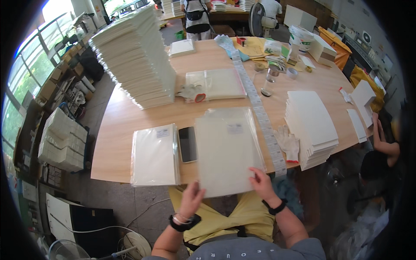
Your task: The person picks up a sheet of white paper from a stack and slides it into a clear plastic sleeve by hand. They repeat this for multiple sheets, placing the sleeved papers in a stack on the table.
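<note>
A white sheet pack in a clear plastic sleeve [225,160], with a small label near its top, juts over the table's near edge. My left hand [190,200] grips its lower left corner. My right hand [263,185] holds its lower right side, fingers along the edge; what is beneath the pack is hidden. Other clear sleeves [232,112] show behind its top edge. To the left lies a stack of sleeved white packs [154,156], the top one labelled. A black phone [187,145] rests between this stack and the pack I hold.
A tall white paper stack [134,60] rises at the left. A label strip [260,112] runs across the table [112,147]. Rightward are a glove [287,144] and white cards [312,119]. Clear bags [216,83] lie behind; another person's arm [383,145] is at far right.
</note>
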Demonstrator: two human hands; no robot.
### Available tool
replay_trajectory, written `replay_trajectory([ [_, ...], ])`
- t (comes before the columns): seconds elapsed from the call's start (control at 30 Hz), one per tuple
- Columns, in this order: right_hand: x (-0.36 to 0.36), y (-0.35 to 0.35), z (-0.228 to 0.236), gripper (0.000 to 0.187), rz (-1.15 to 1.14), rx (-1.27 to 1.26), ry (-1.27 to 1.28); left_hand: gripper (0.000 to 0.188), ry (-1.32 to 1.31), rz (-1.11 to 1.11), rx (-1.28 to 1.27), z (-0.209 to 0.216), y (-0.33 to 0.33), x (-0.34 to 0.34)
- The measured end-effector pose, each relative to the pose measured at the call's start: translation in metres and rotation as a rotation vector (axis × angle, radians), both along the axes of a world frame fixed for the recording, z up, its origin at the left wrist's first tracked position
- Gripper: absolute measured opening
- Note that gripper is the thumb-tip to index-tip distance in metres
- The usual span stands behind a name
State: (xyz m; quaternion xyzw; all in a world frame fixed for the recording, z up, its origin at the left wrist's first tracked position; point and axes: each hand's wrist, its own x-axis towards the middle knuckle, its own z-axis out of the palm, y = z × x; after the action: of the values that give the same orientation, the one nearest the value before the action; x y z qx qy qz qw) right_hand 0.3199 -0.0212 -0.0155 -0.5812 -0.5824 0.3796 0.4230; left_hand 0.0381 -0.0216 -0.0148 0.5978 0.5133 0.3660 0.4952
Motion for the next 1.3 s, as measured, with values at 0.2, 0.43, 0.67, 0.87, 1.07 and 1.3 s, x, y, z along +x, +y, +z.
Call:
replay_trajectory([
  [0.2, -0.165, 0.07, -0.003, 0.032, 0.297, 0.278, 0.222, 0.037, -0.052, 0.411, 0.173, 0.042, 0.041, -0.152],
  [0.43, -0.244, 0.094, -0.031, 0.031, 0.491, 0.348, -0.066, 0.049, 0.181, 0.489, 0.206, -0.064, 0.046, -0.26],
  [0.67, -0.152, 0.071, 0.005, 0.025, 0.429, 0.213, 0.181, 0.058, 0.83, 0.743, 0.386, -0.029, 0.042, -0.214],
  [0.87, 0.074, 0.028, 0.066, 0.014, -0.129, 0.151, -0.269, 0.037, 0.5, 0.451, 0.721, 0.027, 0.027, -0.112],
  [1.07, 0.197, 0.018, 0.108, 0.038, -0.411, 0.251, -0.987, 0.009, 0.296, -0.006, 0.458, 0.028, 0.033, -0.008],
  [1.3, 0.212, 0.025, 0.086, 0.036, -0.523, 0.125, -0.905, 0.019, 0.325, -0.328, 0.408, 0.009, 0.042, 0.058],
])
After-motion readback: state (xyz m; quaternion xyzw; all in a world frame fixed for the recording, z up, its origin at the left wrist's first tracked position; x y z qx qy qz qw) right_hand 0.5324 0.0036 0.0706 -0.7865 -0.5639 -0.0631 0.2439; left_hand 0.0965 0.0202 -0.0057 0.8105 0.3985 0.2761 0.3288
